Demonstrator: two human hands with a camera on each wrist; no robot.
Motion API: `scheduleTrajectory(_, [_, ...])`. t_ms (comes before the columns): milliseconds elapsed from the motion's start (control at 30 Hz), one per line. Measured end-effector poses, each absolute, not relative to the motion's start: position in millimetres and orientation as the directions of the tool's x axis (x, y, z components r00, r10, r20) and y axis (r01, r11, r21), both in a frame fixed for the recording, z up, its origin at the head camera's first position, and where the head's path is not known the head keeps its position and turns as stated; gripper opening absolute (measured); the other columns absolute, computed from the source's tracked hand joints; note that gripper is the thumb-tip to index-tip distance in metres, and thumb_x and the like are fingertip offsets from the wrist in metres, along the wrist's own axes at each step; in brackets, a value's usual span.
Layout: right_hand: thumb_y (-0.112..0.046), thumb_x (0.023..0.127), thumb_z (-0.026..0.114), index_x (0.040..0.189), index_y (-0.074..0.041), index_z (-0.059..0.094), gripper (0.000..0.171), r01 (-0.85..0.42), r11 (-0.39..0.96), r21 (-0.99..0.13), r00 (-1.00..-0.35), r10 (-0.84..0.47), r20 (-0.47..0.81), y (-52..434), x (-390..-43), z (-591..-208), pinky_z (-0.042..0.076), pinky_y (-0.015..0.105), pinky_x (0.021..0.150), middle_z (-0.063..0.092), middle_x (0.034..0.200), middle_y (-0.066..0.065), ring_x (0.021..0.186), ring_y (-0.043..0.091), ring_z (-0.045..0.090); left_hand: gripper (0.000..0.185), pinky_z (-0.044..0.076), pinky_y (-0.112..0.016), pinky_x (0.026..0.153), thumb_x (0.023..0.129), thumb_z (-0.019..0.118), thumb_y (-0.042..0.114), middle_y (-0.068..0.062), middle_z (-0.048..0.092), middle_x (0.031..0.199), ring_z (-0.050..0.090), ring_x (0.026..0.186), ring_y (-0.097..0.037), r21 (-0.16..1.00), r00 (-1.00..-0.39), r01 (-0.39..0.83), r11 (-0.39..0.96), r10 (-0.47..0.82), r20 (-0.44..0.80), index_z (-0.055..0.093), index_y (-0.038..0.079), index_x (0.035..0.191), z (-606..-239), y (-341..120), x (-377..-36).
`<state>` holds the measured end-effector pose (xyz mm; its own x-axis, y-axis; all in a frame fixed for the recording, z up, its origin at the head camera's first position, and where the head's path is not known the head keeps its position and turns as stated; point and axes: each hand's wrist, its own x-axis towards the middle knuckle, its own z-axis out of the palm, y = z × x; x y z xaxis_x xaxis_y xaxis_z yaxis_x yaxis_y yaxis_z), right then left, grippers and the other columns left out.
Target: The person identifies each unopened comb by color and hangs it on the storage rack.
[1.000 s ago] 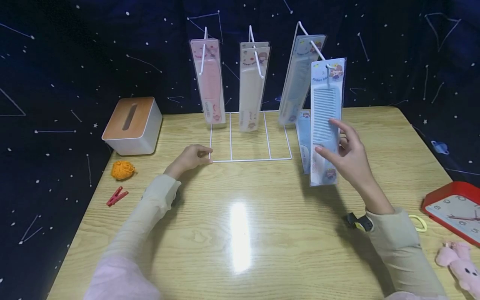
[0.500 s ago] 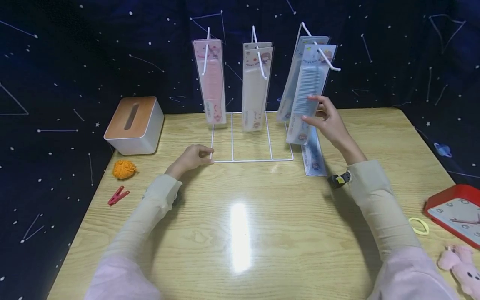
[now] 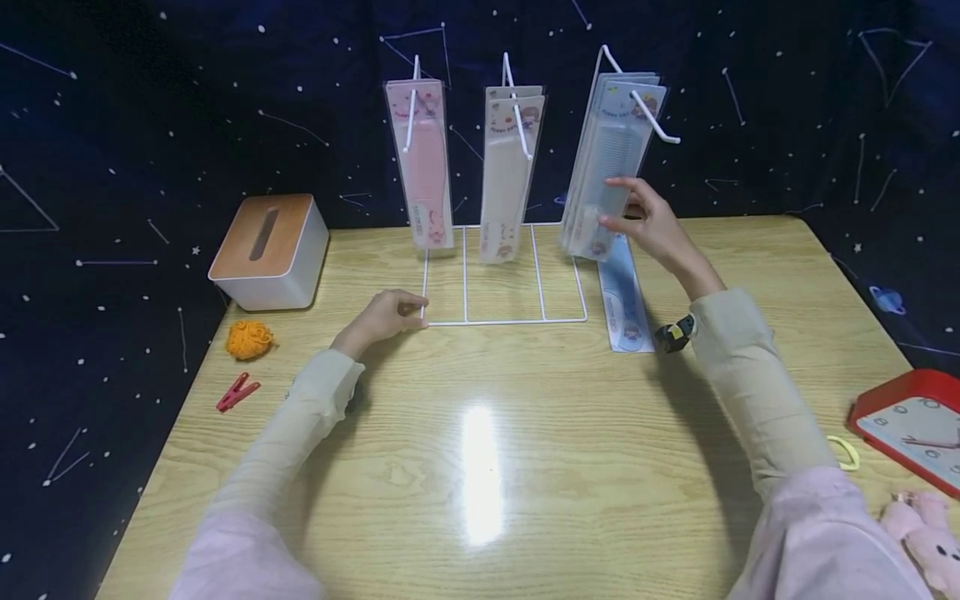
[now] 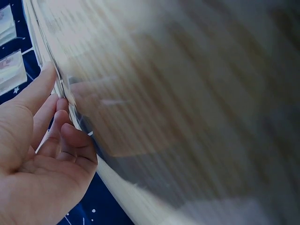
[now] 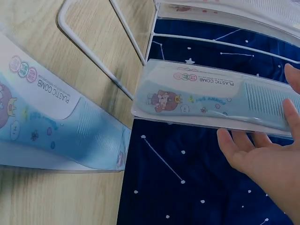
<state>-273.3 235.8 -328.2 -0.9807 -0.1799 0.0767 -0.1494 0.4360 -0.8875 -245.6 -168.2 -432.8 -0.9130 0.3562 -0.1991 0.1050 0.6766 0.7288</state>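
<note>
Right hand (image 3: 651, 225) steadies the blue comb pack (image 3: 606, 179) hanging on the hook above its fingertips.
Fingers straight, apparently only touching; push gently so it slides back level. Left hand (image 3: 384, 315), fingers curled, grips the rack base (image 3: 504, 320) corner.

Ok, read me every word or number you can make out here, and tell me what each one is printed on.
"PLASTIC COMB": on the blue comb pack lying on the table.
"PLASTIC COMB": on the hanging blue comb pack that the right hand touches.
Small cursive print on both blue combs: too small to read.
Lettering on the pink pack and the cream pack: too small to read.
Red clock numerals: blurred.
</note>
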Motion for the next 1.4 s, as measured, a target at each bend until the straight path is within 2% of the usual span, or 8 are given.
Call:
scheduleTrajectory(233, [-0.021,0.093,0.061,0.146,-0.017,0.034,0.059,-0.090,0.458,-0.884,-0.985,-0.170,0.012,244,-269,-344,0.037,0.051,0.104,0.035,0.145,0.021,0.127,0.035,0.040,0.047,0.027,-0.044,0.114,0.087,0.069,0.013,-0.017,0.053,0.136,0.040,0.133,-0.033,0.728,-0.909,0.107,0.677,0.364,-0.205,0.055,-0.001,0.129,-434,-168,-244])
scheduleTrajectory(467, [-0.025,0.092,0.063,0.147,-0.013,0.032,0.064,-0.030,0.576,-0.817,-0.985,-0.157,-0.074,262,-265,-375,0.036,0.056,0.103,0.034,0.144,0.026,0.126,0.044,0.037,0.047,0.032,-0.044,0.112,0.084,0.073,0.019,-0.017,0.055,0.133,0.044,0.129,-0.035,0.740,-0.909,0.152,0.655,0.386,-0.155,0.059,0.000,0.125,-434,-171,-247])
scheduleTrajectory(567, [-0.026,0.093,0.061,0.147,-0.009,0.032,0.064,-0.019,0.662,-0.749,-0.971,-0.190,-0.143,267,-265,-387,0.034,0.060,0.103,0.029,0.146,0.031,0.127,0.049,0.034,0.046,0.031,-0.043,0.112,0.085,0.072,0.017,-0.017,0.055,0.134,0.043,0.130,-0.034,0.733,-0.913,0.139,0.666,0.373,-0.166,0.059,0.000,0.126,-431,-171,-246])
scheduleTrajectory(733, [-0.034,0.094,0.058,0.144,-0.003,0.034,0.064,-0.069,0.820,-0.568,-0.940,-0.245,-0.239,270,-264,-402,0.015,0.068,0.107,0.025,0.145,0.036,0.131,0.054,0.019,0.046,0.029,-0.043,0.114,0.086,0.070,0.011,-0.018,0.054,0.135,0.041,0.132,-0.033,0.719,-0.916,0.128,0.683,0.360,-0.178,0.057,-0.002,0.127,-430,-169,-247])
scheduleTrajectory(833, [-0.041,0.093,0.057,0.144,-0.004,0.036,0.067,-0.076,0.884,-0.461,-0.930,-0.229,-0.286,269,-262,-409,0.018,0.070,0.102,0.025,0.142,0.038,0.124,0.055,0.019,0.046,0.029,-0.043,0.114,0.086,0.070,0.011,-0.018,0.054,0.134,0.041,0.132,-0.033,0.721,-0.914,0.135,0.680,0.366,-0.174,0.057,-0.003,0.127,-430,-168,-247])
scheduleTrajectory(967, [-0.039,0.092,0.059,0.143,-0.006,0.038,0.065,-0.054,0.920,-0.389,-0.929,-0.189,-0.317,264,-262,-412,0.028,0.066,0.094,0.025,0.139,0.038,0.115,0.052,0.022,0.046,0.029,-0.043,0.114,0.086,0.070,0.011,-0.019,0.054,0.135,0.041,0.132,-0.033,0.731,-0.912,0.120,0.672,0.365,-0.185,0.056,-0.002,0.128,-428,-168,-246])
scheduleTrajectory(1233, [-0.028,0.086,0.068,0.142,-0.001,0.039,0.068,-0.003,0.887,-0.461,-0.934,-0.167,-0.316,265,-257,-410,0.033,0.064,0.097,0.026,0.136,0.038,0.117,0.049,0.024,0.047,0.029,-0.043,0.113,0.086,0.070,0.011,-0.019,0.053,0.135,0.042,0.131,-0.034,0.729,-0.912,0.113,0.676,0.362,-0.194,0.056,-0.002,0.128,-429,-167,-245])
scheduleTrajectory(1400, [-0.024,0.083,0.073,0.141,0.002,0.039,0.072,-0.001,0.848,-0.530,-0.940,-0.182,-0.289,273,-249,-413,0.025,0.062,0.107,0.025,0.140,0.040,0.127,0.052,0.024,0.046,0.031,-0.042,0.113,0.085,0.070,0.010,-0.019,0.054,0.134,0.043,0.130,-0.034,0.729,-0.913,0.115,0.675,0.361,-0.190,0.056,-0.003,0.128,-431,-167,-244])
